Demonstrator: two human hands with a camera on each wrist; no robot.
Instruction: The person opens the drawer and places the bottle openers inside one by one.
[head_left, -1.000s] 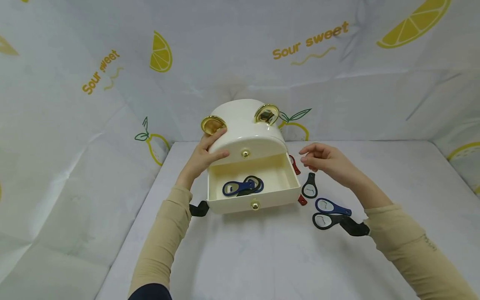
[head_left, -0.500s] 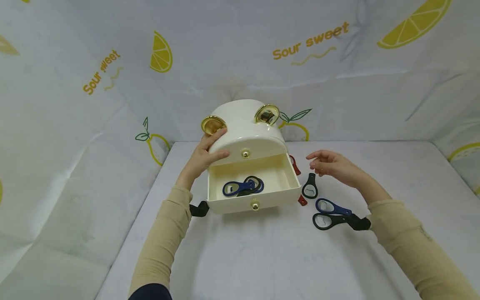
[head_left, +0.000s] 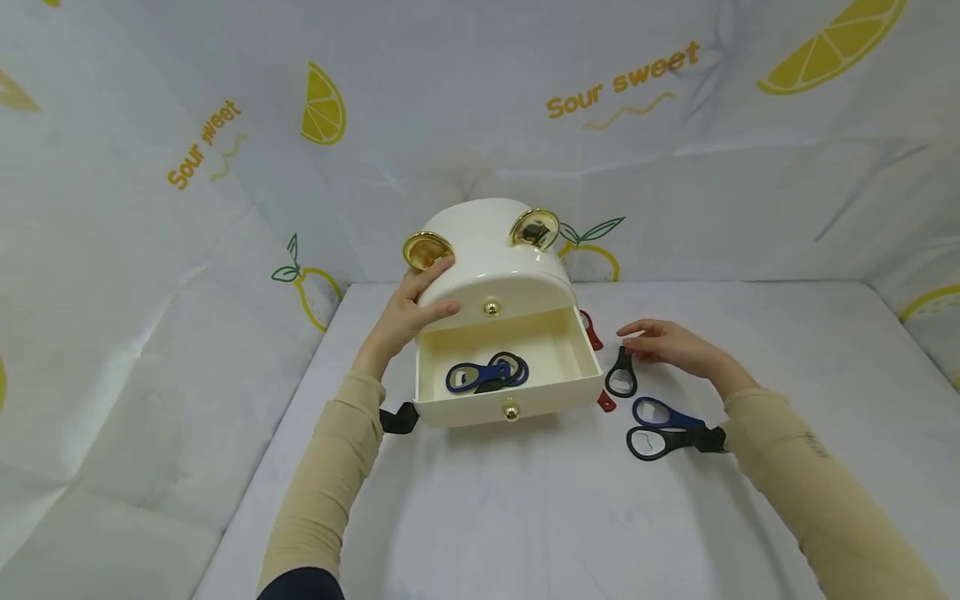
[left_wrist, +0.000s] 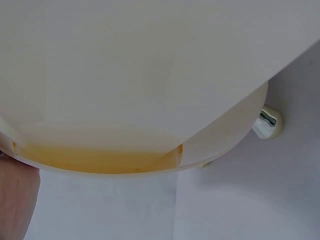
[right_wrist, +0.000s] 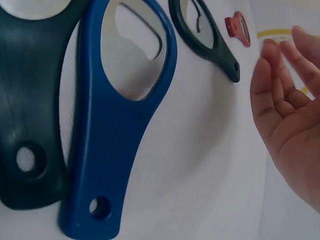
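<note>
My left hand rests on the left side of a white box with gold ears, its extended thumb on the front and its fingertips by the left ear. The lower drawer is pulled out, holding blue and black bottle openers. My right hand has loosely bent fingers close to the handle end of a black bottle opener on the table. The right wrist view shows a gap between these fingers and that black opener, with nothing in the hand.
Nearer the front lie another blue opener and a black opener. Two red pieces, an upper one and a lower one, show beside the box, partly hidden by it. A lemon-print cloth hangs behind.
My right hand has come down and slightly right, from beside the box to the black opener's handle end. The left hand, box and drawer have stayed put.
</note>
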